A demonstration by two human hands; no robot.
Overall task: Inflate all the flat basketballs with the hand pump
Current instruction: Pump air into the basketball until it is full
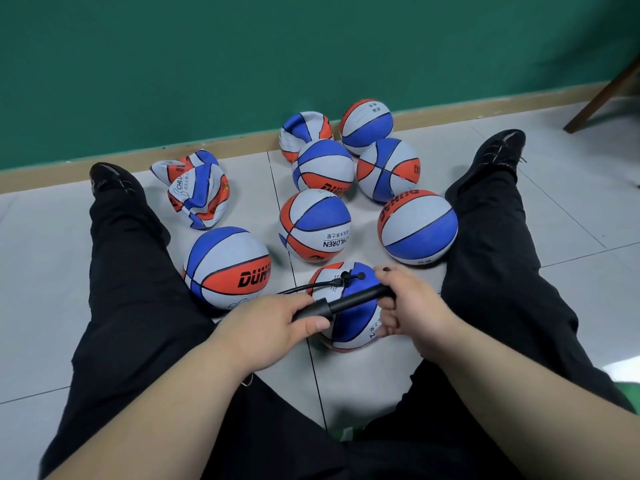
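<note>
Head view: pumping was in hand. The left hand [273,323] was closed round the thick end of the pump [349,301]; the right hand [408,306] was closed round its far end, thumb on top. Both forearms reached forward and converged, with the pump slanted between the fists. The ball [356,323] lay on the floor [346,382] directly beneath both hands. The hose [298,289] ran from the left hand to the ball's top. The pump appeared drawn out, so the next move likely called for driving the right hand toward the left while the needle stayed seated. Flat balls [199,195] lay beyond the left hand, and a dented ball [298,129] further off. Round balls [315,225] sat just beyond both hands.
</note>
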